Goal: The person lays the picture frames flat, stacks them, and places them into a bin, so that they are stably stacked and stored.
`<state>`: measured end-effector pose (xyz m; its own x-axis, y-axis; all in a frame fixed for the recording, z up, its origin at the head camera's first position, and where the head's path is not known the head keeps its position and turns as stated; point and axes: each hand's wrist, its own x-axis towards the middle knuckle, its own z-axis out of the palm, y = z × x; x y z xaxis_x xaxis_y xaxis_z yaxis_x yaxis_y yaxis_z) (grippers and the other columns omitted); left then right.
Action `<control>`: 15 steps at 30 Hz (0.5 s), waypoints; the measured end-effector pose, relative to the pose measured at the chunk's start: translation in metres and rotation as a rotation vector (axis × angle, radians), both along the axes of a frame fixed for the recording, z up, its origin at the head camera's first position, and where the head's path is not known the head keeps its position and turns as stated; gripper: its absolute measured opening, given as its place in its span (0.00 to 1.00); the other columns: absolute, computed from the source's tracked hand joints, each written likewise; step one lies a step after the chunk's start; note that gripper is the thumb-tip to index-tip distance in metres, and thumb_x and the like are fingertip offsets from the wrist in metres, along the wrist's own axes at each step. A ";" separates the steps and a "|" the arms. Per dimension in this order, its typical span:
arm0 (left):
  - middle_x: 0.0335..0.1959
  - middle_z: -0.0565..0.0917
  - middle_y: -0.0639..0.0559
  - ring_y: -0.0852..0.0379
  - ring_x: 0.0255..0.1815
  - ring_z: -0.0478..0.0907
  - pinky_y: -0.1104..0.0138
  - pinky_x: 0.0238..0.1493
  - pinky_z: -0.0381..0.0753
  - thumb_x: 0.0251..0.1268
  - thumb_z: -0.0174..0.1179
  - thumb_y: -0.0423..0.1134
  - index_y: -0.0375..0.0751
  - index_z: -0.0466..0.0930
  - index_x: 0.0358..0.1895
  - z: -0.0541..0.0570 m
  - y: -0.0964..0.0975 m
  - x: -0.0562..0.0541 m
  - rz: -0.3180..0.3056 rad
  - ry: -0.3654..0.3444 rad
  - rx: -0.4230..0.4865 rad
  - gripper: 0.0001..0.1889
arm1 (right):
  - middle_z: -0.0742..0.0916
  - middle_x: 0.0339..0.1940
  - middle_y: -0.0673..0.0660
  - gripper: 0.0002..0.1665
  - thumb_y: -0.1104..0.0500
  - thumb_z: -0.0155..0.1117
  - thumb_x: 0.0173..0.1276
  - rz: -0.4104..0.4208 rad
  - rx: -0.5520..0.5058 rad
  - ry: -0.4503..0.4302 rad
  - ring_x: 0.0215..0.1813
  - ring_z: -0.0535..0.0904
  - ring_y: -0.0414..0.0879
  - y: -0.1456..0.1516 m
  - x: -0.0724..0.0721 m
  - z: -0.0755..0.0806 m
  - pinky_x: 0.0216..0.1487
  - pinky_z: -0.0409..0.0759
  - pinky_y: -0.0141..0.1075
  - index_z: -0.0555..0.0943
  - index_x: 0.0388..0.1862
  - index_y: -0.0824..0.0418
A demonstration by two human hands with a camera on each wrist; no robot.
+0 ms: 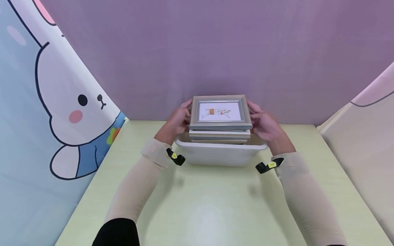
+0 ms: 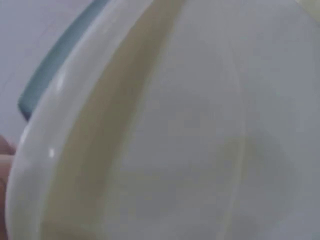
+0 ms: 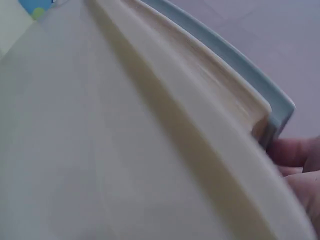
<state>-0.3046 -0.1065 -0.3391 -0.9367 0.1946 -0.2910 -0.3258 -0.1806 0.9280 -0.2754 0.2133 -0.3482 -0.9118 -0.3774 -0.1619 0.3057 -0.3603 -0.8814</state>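
A stack of several picture frames [image 1: 219,135] stands in a white plastic bin [image 1: 215,155], rising above its front rim. The top picture frame [image 1: 221,126] is silver-grey around a white print with an orange animal and leafy sprigs. At its left side my left hand [image 1: 177,123] grips with curled fingers. My right hand [image 1: 265,124] holds the opposite side, its fingers reaching along the edge. In the right wrist view the fingers [image 3: 290,151] are at the frame's corner, behind the bin rim. The bin wall [image 2: 190,125] fills most of the left wrist view and hides most of that hand.
The bin stands on a pale green table [image 1: 203,205] near its back edge. Behind it hangs a purple cloth [image 1: 215,51]. A blue cloth with a cartoon rabbit [image 1: 74,102] is at the left, and a pale cloth [image 1: 366,136] at the right.
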 end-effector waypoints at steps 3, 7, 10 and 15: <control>0.81 0.57 0.48 0.40 0.67 0.65 0.48 0.63 0.71 0.66 0.35 0.27 0.67 0.58 0.80 -0.003 0.005 0.000 0.071 -0.040 0.043 0.41 | 0.72 0.68 0.48 0.39 0.66 0.33 0.82 -0.053 -0.007 -0.071 0.36 0.75 0.38 -0.010 -0.002 -0.001 0.46 0.74 0.33 0.50 0.84 0.37; 0.75 0.64 0.48 0.40 0.66 0.67 0.45 0.67 0.72 0.77 0.40 0.42 0.60 0.62 0.79 -0.007 0.009 0.000 0.073 -0.065 0.057 0.29 | 0.78 0.63 0.48 0.40 0.68 0.31 0.80 -0.115 -0.015 -0.127 0.34 0.77 0.38 -0.019 -0.005 -0.002 0.43 0.78 0.31 0.51 0.84 0.39; 0.62 0.74 0.45 0.45 0.55 0.76 0.50 0.55 0.80 0.79 0.40 0.57 0.48 0.70 0.71 -0.008 0.010 -0.001 0.022 -0.078 0.011 0.27 | 0.83 0.51 0.46 0.38 0.67 0.32 0.81 -0.145 0.006 -0.131 0.37 0.80 0.38 -0.023 -0.006 -0.003 0.43 0.80 0.30 0.54 0.84 0.41; 0.44 0.78 0.46 0.52 0.40 0.80 0.58 0.40 0.83 0.77 0.36 0.66 0.42 0.72 0.51 -0.008 0.013 -0.005 -0.070 -0.123 -0.050 0.29 | 0.81 0.53 0.47 0.30 0.53 0.41 0.84 -0.159 0.114 -0.131 0.52 0.79 0.41 -0.026 -0.010 -0.005 0.51 0.82 0.34 0.60 0.82 0.43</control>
